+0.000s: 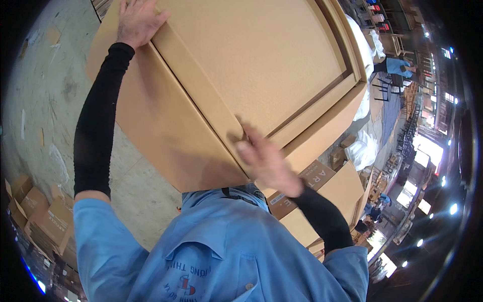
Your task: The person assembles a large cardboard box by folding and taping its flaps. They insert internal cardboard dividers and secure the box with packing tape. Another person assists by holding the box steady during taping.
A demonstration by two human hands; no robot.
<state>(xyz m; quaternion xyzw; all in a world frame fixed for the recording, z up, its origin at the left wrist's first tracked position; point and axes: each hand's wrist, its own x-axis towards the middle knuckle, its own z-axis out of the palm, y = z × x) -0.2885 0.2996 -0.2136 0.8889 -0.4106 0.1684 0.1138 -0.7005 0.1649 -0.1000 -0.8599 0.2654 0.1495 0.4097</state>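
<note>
A large open cardboard box (pixel 151 126) stands in front of me, with a flat cardboard panel (pixel 251 55) inside it. Long folded cardboard strips frame that panel; one strip (pixel 193 75) runs along the side nearest my left arm. My left hand (pixel 137 22) lies on the far end of this strip and the box edge, thumb spread, some fingertips cut off by the picture's upper edge. At the near corner, my right hand (pixel 266 161) is over the strip's end, fingers stretched out and blurred by motion. I cannot tell if it touches the cardboard.
Another cardboard carton (pixel 322 196) stands close by my right forearm. Flattened cartons (pixel 48 216) are stacked at the lower left on the concrete floor (pixel 60 100). White wrapping (pixel 362 151) lies beyond the box at right. A person in blue (pixel 397 66) stands farther off.
</note>
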